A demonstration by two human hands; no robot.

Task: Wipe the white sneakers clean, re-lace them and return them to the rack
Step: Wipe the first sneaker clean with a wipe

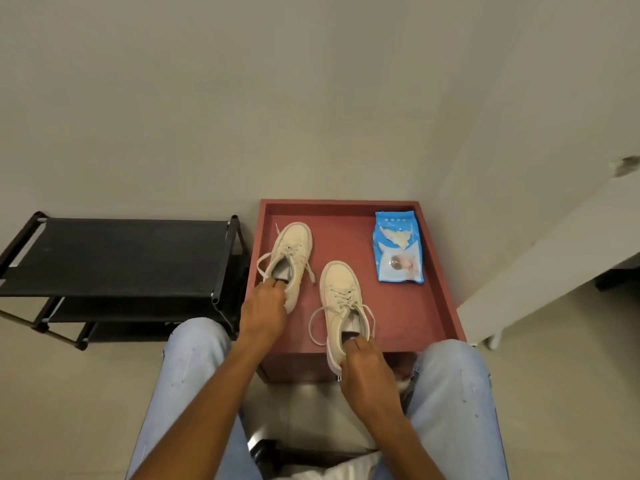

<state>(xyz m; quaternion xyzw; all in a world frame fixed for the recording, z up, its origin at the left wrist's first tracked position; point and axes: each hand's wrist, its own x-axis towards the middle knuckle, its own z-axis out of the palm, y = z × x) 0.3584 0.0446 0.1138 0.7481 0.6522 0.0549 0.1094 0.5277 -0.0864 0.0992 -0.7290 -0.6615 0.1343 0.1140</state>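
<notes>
From the head camera, a low dull-red table (398, 317) with a raised rim stood against a pale wall (242, 98), just in front of the knees of a seated person in light-blue jeans (453, 393).

Two off-white lace-up sneakers sat over the tabletop with their toes pointing toward the wall. The left hand (265, 306) gripped the heel of the farther sneaker (294, 247), with its fingers curled into the shoe's opening. That shoe was in the left part of the table, angled slightly right, and its loose lace ends trailed on both sides.

The right hand (367, 372) held the heel of the nearer sneaker (341, 292) the same way, fingertips tucked inside the collar. This shoe's heel reached past the table's near edge, and its laces hung in loops beside it. Whether either sole was resting on the surface or was slightly raised could not be told.

A blue plastic pack of wet wipes (398, 247) lay flat in the far right corner of the table, well apart from both shoes. A black metal-and-fabric shoe rack (114, 254) stood just left of the table on the pale floor (554, 341).
</notes>
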